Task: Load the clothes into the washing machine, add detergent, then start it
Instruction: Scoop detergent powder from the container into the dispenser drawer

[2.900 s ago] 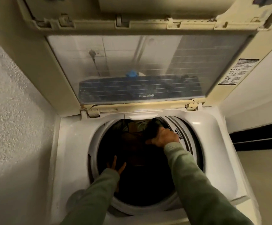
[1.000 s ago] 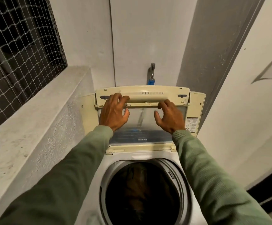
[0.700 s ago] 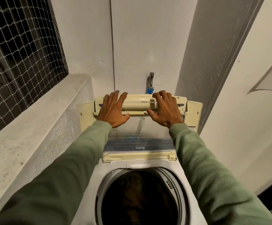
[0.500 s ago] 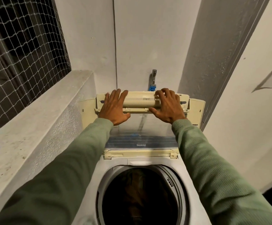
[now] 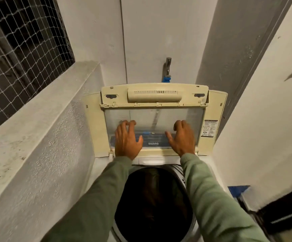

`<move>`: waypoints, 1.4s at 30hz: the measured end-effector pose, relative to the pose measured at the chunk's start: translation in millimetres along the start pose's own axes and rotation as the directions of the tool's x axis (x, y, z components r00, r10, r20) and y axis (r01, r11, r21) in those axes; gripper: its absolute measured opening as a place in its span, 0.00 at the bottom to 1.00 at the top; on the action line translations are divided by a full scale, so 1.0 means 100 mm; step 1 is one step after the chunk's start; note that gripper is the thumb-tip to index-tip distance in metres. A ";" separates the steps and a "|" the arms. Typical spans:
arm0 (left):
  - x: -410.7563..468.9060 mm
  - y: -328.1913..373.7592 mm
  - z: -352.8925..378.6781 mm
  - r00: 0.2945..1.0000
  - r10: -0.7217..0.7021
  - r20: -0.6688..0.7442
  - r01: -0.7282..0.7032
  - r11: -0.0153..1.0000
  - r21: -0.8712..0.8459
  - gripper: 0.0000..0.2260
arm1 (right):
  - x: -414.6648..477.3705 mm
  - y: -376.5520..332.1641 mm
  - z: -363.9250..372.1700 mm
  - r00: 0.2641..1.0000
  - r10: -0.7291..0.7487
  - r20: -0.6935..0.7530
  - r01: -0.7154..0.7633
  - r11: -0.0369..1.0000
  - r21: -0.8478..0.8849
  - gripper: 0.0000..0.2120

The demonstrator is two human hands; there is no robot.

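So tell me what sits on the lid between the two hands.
Head view: between left hand and right hand, only the lid's clear window, its dark printed band below.

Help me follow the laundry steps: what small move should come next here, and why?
Probably draw the raised lid forward and down. Left hand and right hand lie flat, open, on its clear panel, and the drum below holds dark clothes. No detergent shows.
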State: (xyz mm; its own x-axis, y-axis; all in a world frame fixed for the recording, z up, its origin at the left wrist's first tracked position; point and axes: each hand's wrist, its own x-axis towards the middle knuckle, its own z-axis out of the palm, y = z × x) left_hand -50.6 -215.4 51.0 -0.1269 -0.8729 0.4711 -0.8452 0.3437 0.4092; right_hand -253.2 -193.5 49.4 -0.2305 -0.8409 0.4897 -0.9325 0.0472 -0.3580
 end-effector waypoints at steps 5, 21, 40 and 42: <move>-0.43 -0.07 0.44 0.926 -0.255 0.279 0.310 0.934 -0.176 0.22 | -0.39 0.14 0.39 0.931 0.199 0.306 -0.230 0.971 0.069 0.19; -0.58 -0.19 1.18 0.590 -0.589 0.552 0.807 0.417 -0.418 0.23 | -0.84 0.12 1.15 0.631 0.661 0.407 -0.770 0.470 0.432 0.26; -0.66 -0.26 1.53 0.324 -0.664 0.674 0.713 -0.297 -0.636 0.41 | -0.85 0.19 1.28 0.371 0.662 0.652 -0.821 -0.094 0.563 0.29; -0.65 -0.27 1.55 0.331 -0.651 0.684 0.692 -0.326 -0.644 0.39 | -0.84 0.19 1.30 0.362 0.657 0.662 -0.819 -0.115 0.563 0.29</move>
State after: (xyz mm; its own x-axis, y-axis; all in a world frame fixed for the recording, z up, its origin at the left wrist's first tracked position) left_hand -99.8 -221.5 -112.5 0.1529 -0.7489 -0.6448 0.5220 -0.4928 0.6961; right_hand -215.8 -191.6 -102.2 -0.5118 -0.6304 -0.5836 0.4526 0.3795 -0.8069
